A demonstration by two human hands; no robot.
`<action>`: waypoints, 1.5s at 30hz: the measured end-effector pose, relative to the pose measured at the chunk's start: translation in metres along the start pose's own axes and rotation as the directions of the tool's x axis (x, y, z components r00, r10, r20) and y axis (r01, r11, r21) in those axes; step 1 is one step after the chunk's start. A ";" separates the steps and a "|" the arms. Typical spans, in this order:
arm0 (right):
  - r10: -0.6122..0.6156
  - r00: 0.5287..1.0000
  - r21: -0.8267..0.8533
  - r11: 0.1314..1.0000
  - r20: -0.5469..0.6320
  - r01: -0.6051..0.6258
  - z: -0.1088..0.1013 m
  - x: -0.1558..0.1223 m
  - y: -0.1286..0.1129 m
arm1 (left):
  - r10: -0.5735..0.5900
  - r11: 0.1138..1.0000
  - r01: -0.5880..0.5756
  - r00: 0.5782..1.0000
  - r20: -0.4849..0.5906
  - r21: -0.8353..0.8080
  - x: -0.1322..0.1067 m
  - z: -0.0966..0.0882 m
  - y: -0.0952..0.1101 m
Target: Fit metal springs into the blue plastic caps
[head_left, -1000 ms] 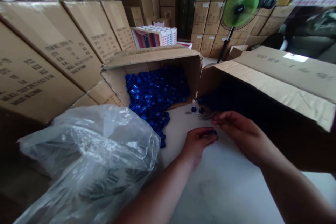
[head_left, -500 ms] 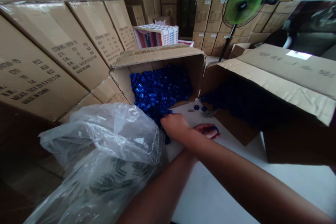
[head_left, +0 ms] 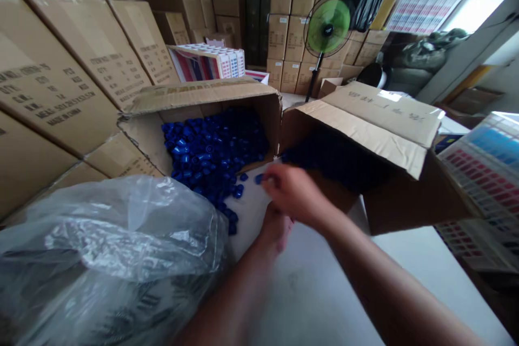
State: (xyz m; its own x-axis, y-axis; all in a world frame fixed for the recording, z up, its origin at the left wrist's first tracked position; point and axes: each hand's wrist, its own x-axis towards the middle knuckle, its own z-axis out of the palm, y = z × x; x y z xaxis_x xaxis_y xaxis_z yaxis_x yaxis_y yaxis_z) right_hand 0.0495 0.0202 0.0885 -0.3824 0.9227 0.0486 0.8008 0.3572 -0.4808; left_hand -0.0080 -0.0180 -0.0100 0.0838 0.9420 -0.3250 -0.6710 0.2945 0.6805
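Observation:
My right hand (head_left: 294, 192) is over the white table, its thumb and fingers pinched together. A small blue plastic cap (head_left: 258, 178) shows right at these fingertips; whether it is in the pinch or lies on the table behind, I cannot tell. Below and partly behind the right hand is my left hand (head_left: 278, 227), blurred, its fingers mostly hidden. To the left, a heap of blue caps (head_left: 206, 154) spills out of a tipped cardboard box (head_left: 194, 94) onto the table, with a few loose ones (head_left: 238, 191) near my hands.
A second open carton (head_left: 365, 135) with dark blue contents stands on the right. A clear plastic bag (head_left: 133, 232) with metal springs (head_left: 138, 313) fills the front left. Stacked cartons (head_left: 93, 48) line the left; a green fan (head_left: 328, 27) stands behind.
My view has turned to the right. My right hand has left the blue heap for the table beside it. The blue cap seen in my left hand before is now out of sight.

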 end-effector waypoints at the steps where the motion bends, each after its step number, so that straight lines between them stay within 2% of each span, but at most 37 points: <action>1: 0.062 0.996 0.071 0.996 -0.061 -0.058 -0.010 -0.011 0.023 | -0.006 1.000 0.006 1.000 0.019 -0.011 0.000 0.001 0.000; 2: 0.143 0.985 0.117 0.984 -0.095 -0.132 -0.016 -0.022 0.047 | -0.024 0.999 0.025 0.999 0.037 -0.022 0.000 0.001 0.000; 4: 0.287 0.957 0.149 0.949 -0.044 -0.278 -0.014 -0.040 0.090 | -0.073 0.997 0.074 0.997 0.039 -0.035 0.002 0.002 0.000; 6: 0.302 0.952 0.155 0.940 0.038 -0.305 0.002 -0.053 0.119 | -0.101 0.994 0.101 0.995 0.016 -0.044 0.004 0.002 0.001; 8: 0.290 0.957 0.213 0.933 0.028 -0.289 0.019 -0.060 0.133 | -0.104 0.994 0.104 0.995 0.003 -0.045 0.006 0.002 0.003; 10: 0.305 0.951 0.367 0.892 -0.054 -0.265 0.029 -0.063 0.135 | -0.103 0.994 0.103 0.995 -0.003 -0.046 0.006 0.002 0.005; 11: 0.325 0.942 0.477 0.844 -0.088 -0.247 0.030 -0.064 0.134 | -0.104 0.993 0.103 0.995 -0.008 -0.051 0.006 0.002 0.007; 14: 0.356 0.932 0.780 0.601 -0.070 -0.171 0.021 -0.063 0.128 | -0.106 0.992 0.104 0.994 -0.015 -0.076 0.006 0.001 0.009; 17: 0.344 0.937 0.913 0.398 -0.058 -0.090 0.010 -0.060 0.117 | -0.112 0.991 0.112 0.994 0.015 -0.074 0.007 0.001 0.010; 19: 0.358 0.930 0.937 0.345 -0.078 -0.054 0.009 -0.058 0.109 | -0.119 0.990 0.121 0.993 0.028 -0.069 0.007 0.002 0.010; 24: 0.330 0.943 0.912 0.400 -0.051 -0.091 0.025 -0.053 0.094 | -0.088 0.994 0.092 0.994 0.068 -0.054 0.006 0.003 0.010; 28: 0.353 0.929 0.891 0.450 -0.114 -0.062 0.037 -0.050 0.093 | -0.079 0.995 0.082 0.996 0.052 -0.057 0.007 0.003 0.010; 34: 0.305 0.928 0.796 0.605 -0.213 -0.016 0.039 -0.052 0.096 | -0.066 0.996 0.067 0.997 0.030 -0.055 0.008 0.003 0.009; 38: 0.311 0.926 0.735 0.675 -0.215 -0.056 0.037 -0.055 0.091 | -0.065 0.996 0.068 0.996 0.054 -0.050 0.007 0.004 0.009; 42: 0.244 0.951 0.746 0.665 -0.191 -0.021 0.029 -0.057 0.088 | -0.077 0.992 0.083 0.995 0.068 -0.090 0.007 0.003 0.011; 45: 0.140 0.974 0.803 0.593 -0.176 0.059 0.021 -0.057 0.095 | -0.091 0.989 0.099 0.993 0.073 -0.113 0.007 0.003 0.012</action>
State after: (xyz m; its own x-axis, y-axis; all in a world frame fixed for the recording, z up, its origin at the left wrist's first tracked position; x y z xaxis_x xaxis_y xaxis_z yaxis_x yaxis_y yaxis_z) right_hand 0.1381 -0.0013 0.0219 -0.1791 0.9747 0.1339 0.0825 0.1505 -0.9852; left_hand -0.0137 -0.0072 -0.0022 0.1979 0.9206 -0.3365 -0.7382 0.3659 0.5667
